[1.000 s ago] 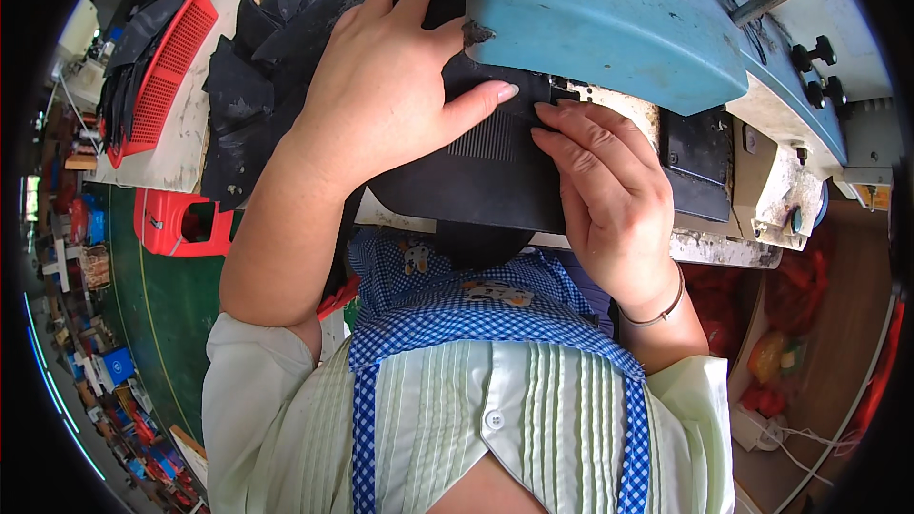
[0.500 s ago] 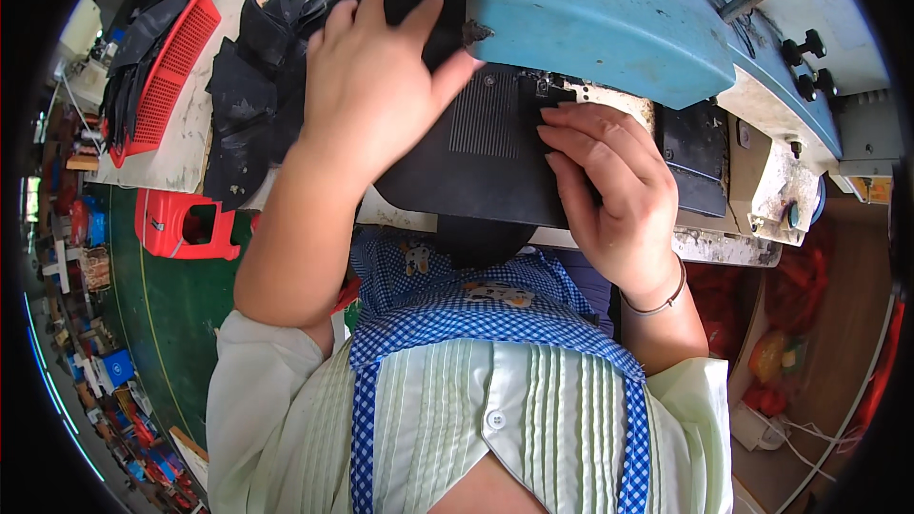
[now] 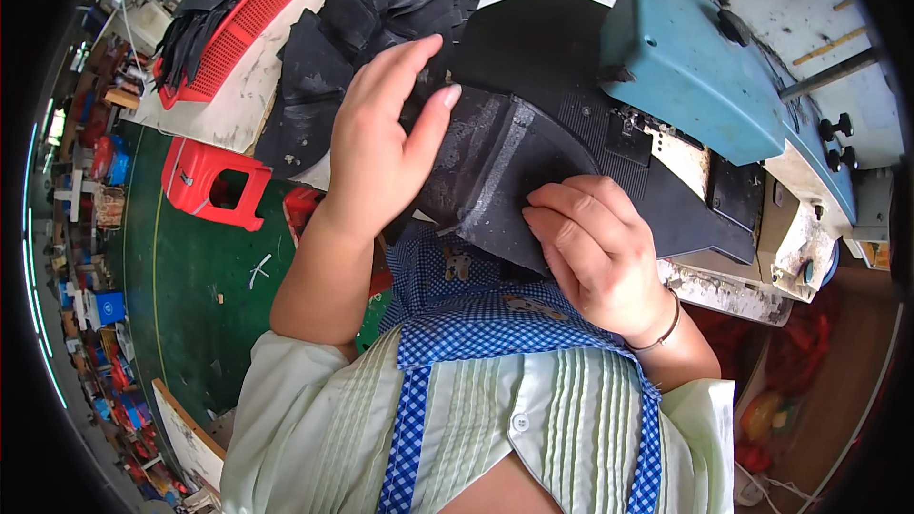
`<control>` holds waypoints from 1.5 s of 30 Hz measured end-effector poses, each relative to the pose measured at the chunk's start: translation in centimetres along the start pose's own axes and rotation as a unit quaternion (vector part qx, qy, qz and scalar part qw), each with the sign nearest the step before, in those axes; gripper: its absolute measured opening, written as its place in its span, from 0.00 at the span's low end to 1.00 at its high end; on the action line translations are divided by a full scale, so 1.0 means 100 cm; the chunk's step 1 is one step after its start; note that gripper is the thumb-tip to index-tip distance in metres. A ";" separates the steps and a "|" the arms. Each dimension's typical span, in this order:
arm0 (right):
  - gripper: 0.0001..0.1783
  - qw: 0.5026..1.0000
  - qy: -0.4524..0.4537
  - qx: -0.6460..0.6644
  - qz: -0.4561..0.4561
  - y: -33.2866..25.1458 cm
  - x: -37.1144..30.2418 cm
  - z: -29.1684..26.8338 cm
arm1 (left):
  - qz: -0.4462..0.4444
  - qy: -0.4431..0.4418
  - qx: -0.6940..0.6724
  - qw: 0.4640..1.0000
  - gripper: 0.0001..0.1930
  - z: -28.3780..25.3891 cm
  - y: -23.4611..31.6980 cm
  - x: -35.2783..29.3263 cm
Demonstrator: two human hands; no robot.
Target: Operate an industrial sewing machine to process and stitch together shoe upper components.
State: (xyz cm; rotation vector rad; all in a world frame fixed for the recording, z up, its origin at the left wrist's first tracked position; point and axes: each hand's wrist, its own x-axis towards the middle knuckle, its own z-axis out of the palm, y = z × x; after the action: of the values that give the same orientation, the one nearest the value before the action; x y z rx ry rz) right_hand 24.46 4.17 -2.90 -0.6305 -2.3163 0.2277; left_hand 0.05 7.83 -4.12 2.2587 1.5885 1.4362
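Observation:
A black sheet piece with a curved edge and a grey-marked raised seam lies tilted at the near side of the machine bed. My right hand has its fingers curled together and pinches the piece near its front right edge. At the piece's left end is my left hand, with thumb and fingers apart. Its thumb tip is by the piece's far left corner; contact there cannot be made out. Behind the piece stands a teal sewing machine, its presser foot above a ribbed plate.
A pile of black cut pieces spreads on the worktable beyond my left hand. Further left, a red basket holds more black pieces. A red stool stands on the green floor.
The seamed black piece now shows between my hands, on the near side of the presser foot. My left hand has come down and nearer. The whole view has shifted, showing more table behind.

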 end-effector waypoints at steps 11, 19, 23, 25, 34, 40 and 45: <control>0.37 0.948 0.069 0.163 0.266 -0.013 0.015 -0.009 | -0.124 -0.035 -0.316 0.940 0.03 -0.016 -0.015 -0.009; 0.12 0.979 -0.045 0.175 0.095 -0.026 0.017 0.023 | -0.285 0.243 -0.438 0.817 0.06 -0.047 -0.029 -0.052; 0.14 0.971 -0.113 0.152 0.145 -0.025 -0.012 0.046 | -0.403 0.312 -0.253 0.822 0.15 -0.073 -0.140 -0.091; 0.17 0.971 -0.110 0.134 0.164 -0.016 -0.036 0.063 | -0.410 0.218 -0.195 0.864 0.19 -0.069 -0.164 -0.110; 0.07 0.927 0.040 0.009 0.373 0.063 -0.156 0.087 | -0.165 0.048 0.103 0.980 0.18 0.033 -0.161 -0.055; 0.13 0.926 -0.025 -0.057 0.372 0.017 -0.117 0.053 | -0.249 -0.074 0.132 0.957 0.21 0.060 -0.195 -0.037; 0.18 0.959 0.005 -0.138 0.247 0.008 -0.120 0.041 | -0.086 -0.061 0.213 0.971 0.09 0.064 -0.193 -0.032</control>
State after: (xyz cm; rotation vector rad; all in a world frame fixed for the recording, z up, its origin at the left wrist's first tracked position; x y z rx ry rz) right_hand 29.47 -1.06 -13.36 -1.3465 -2.1615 0.1273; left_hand -9.73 17.54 -19.35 2.2772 2.1551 0.9667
